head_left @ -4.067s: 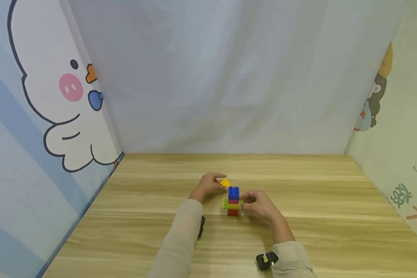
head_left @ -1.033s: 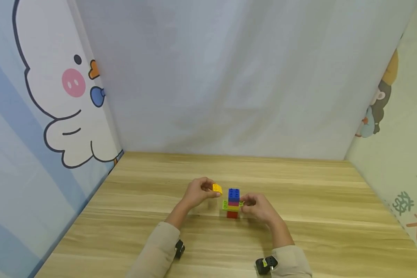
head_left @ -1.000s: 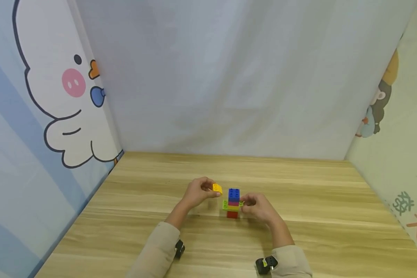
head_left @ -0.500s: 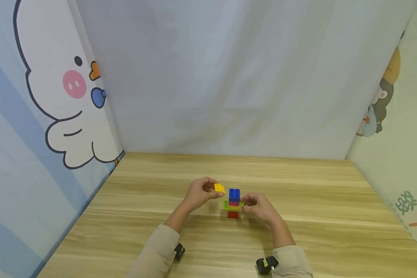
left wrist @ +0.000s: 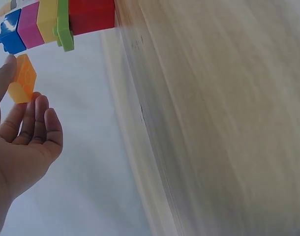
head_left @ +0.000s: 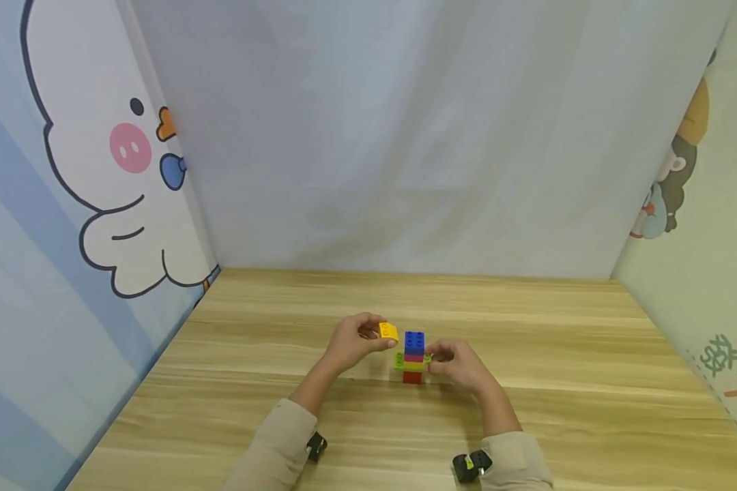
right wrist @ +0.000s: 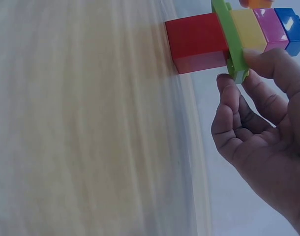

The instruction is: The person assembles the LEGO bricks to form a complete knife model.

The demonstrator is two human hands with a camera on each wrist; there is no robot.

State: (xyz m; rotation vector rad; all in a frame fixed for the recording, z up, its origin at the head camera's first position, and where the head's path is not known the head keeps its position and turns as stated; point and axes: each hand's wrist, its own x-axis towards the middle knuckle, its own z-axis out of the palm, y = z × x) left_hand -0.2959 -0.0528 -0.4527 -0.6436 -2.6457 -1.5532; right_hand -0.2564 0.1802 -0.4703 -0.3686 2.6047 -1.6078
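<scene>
An upright tower of toy building bricks stands on the table. A red brick [head_left: 412,378] is its base, under a wider green plate [right wrist: 229,34], then a yellow brick [right wrist: 249,32], a magenta brick [left wrist: 30,24] and a blue brick [head_left: 414,341] on top. My left hand [head_left: 347,346] pinches a yellow-orange brick [head_left: 388,332] with a sloped side, in the air just left of the tower's top and apart from it. On the other side, my right hand [head_left: 459,365] steadies the tower, its thumb and fingers pinching the green plate's right end.
The wooden table [head_left: 270,300] extends around both hands. A pale curtain [head_left: 405,136] closes off the back, with printed panels at left and right. Black wrist cameras [head_left: 469,467] sit by both sleeves.
My left hand has come from behind the tower back to its left, bringing the yellow-orange brick, then shifted slightly right toward it. My right hand stays at the green plate.
</scene>
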